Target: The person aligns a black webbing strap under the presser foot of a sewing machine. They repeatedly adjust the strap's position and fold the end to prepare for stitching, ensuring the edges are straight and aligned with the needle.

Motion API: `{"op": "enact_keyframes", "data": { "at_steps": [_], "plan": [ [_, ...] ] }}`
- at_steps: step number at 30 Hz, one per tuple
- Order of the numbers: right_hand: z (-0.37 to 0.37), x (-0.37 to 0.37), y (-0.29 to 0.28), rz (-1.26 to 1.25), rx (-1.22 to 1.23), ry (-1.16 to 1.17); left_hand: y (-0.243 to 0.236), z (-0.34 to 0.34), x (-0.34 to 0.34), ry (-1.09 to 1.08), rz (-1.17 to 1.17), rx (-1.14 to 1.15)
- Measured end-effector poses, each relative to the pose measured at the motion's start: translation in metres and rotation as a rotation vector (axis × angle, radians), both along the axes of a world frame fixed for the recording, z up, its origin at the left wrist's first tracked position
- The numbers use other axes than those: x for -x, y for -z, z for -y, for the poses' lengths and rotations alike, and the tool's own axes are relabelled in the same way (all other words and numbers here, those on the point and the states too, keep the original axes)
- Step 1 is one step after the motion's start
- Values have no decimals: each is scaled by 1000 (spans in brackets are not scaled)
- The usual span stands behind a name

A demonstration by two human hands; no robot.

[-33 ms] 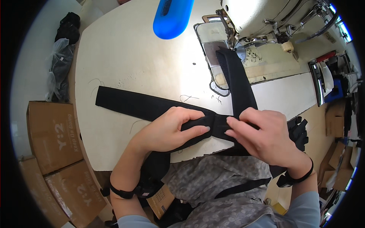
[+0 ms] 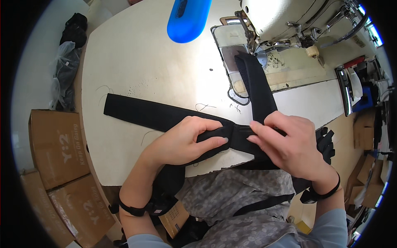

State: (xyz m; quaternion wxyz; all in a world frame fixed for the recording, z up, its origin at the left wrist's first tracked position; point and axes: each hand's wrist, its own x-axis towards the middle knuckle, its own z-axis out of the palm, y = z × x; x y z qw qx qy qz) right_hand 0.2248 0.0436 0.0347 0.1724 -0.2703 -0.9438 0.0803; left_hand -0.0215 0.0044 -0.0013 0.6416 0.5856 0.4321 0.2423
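A black fabric strap (image 2: pixel 144 112) lies across the white table, its flat end pointing left. My left hand (image 2: pixel 182 142) pinches the folded middle of this strap between thumb and fingers. Just to the right, my right hand (image 2: pixel 291 144) grips the same black fabric at its edge, fingertips and thumb pressed together, near a seam that crosses the band. Another black length (image 2: pixel 261 89) runs up from beside my right hand to the needle area of the sewing machine (image 2: pixel 281 20), its ribbed edge showing. Where the two lengths join is hidden by my right hand.
A blue rounded object (image 2: pixel 188 25) hangs over the table's far side. Loose threads (image 2: pixel 204 107) lie on the white tabletop (image 2: pixel 124 62). Cardboard boxes (image 2: pixel 60 144) stand at the left, and black bundles in plastic (image 2: pixel 66 70) sit behind them. More black straps (image 2: pixel 326 144) hang at the right.
My right hand's fingertips have shifted slightly to the right along the band, and its knuckles sit a little higher. The left hand and the machine look unmoved.
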Motion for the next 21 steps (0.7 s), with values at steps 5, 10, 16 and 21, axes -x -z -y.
{"op": "enact_keyframes", "data": {
  "at_steps": [5,10,16,21],
  "plan": [
    [-5,5,-3,23,-39,14,4,-1,0,20,-6,-33],
    [-5,9,-1,54,-11,-4,5,0,0,16,-35,-42],
    [-5,8,-2,104,-36,-36,4,0,0,15,-54,-74],
    [-6,8,-3,125,-35,-35,2,-2,-1,16,-74,-90]
  ]
}}
